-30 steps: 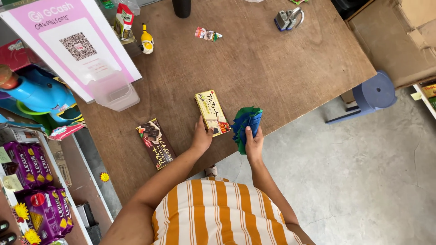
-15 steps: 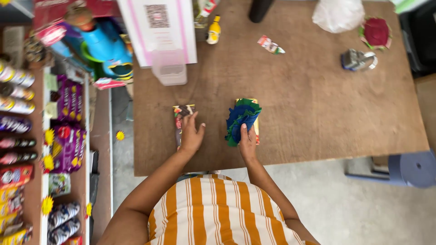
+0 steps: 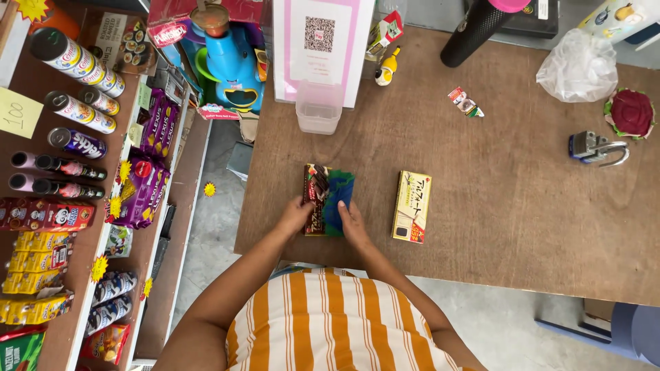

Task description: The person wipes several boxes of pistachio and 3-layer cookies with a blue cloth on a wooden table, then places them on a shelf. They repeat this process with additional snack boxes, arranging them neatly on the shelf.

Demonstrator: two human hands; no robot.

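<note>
A dark brown snack pack (image 3: 314,184) lies near the front edge of the brown wooden table (image 3: 522,227). My left hand (image 3: 295,217) grips its lower left end. A crumpled blue-green cloth (image 3: 340,194) rests against the pack's right side, with my right hand (image 3: 355,224) pressed on its lower part. To the right, a flat yellow box (image 3: 411,206) lies apart from both hands. My striped orange-and-white shirt fills the bottom of the view.
Farther back stand a pink-framed sign (image 3: 320,48), a clear plastic tub (image 3: 318,115), a black bottle (image 3: 478,31), a plastic bag (image 3: 579,69) and a padlock (image 3: 592,148). Shelves of cans and snack packs (image 3: 75,172) line the left. A blue stool (image 3: 636,330) is at bottom right.
The cloth and my right hand have moved left, off the yellow box and onto the dark snack pack. My left hand has closed on that pack.
</note>
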